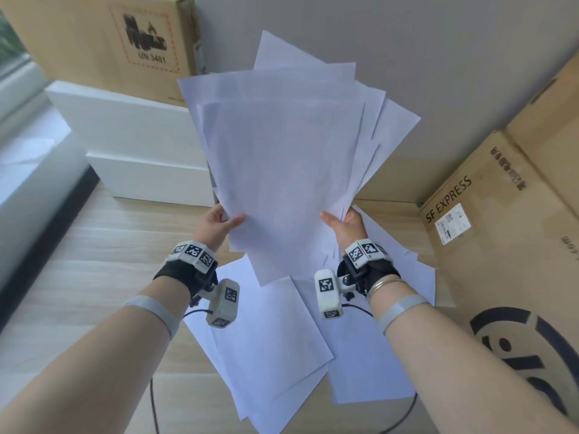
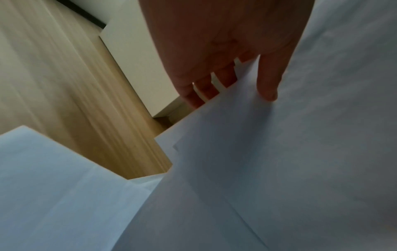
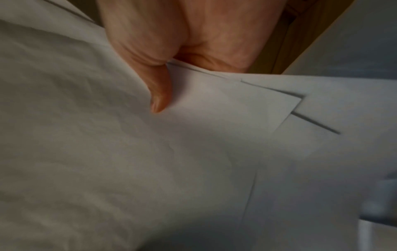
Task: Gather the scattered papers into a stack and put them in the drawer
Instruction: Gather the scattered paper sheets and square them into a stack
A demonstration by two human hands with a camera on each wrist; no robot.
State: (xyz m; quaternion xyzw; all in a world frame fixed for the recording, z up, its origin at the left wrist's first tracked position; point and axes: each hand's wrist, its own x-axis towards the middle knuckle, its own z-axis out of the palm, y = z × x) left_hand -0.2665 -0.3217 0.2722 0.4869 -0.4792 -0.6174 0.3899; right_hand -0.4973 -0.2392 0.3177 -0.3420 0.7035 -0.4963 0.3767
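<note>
A loose, uneven bundle of white papers [image 1: 282, 151] is held upright in front of me, its sheets fanned out at the top. My left hand [image 1: 219, 222] pinches its lower left edge, thumb on the front sheet, fingers behind. The right hand [image 1: 340, 222] pinches the lower right edge the same way. The left wrist view shows the thumb [image 2: 267, 81] lying on the bundle [image 2: 279, 152]; the right wrist view shows the thumb [image 3: 160, 95] pressed on the sheets [image 3: 128, 152]. More white papers [image 1: 282, 346] lie scattered on the wooden floor [image 1: 94, 277] below my wrists. No drawer is recognisable.
White flat boxes [image 1: 131, 145] stand at the back left against a cardboard box [image 1: 119, 39]. Large cardboard boxes [image 1: 501, 214] line the right side. A black cable [image 1: 153, 402] runs over the floor near my arms. A window sill [image 1: 25, 136] lies at the left.
</note>
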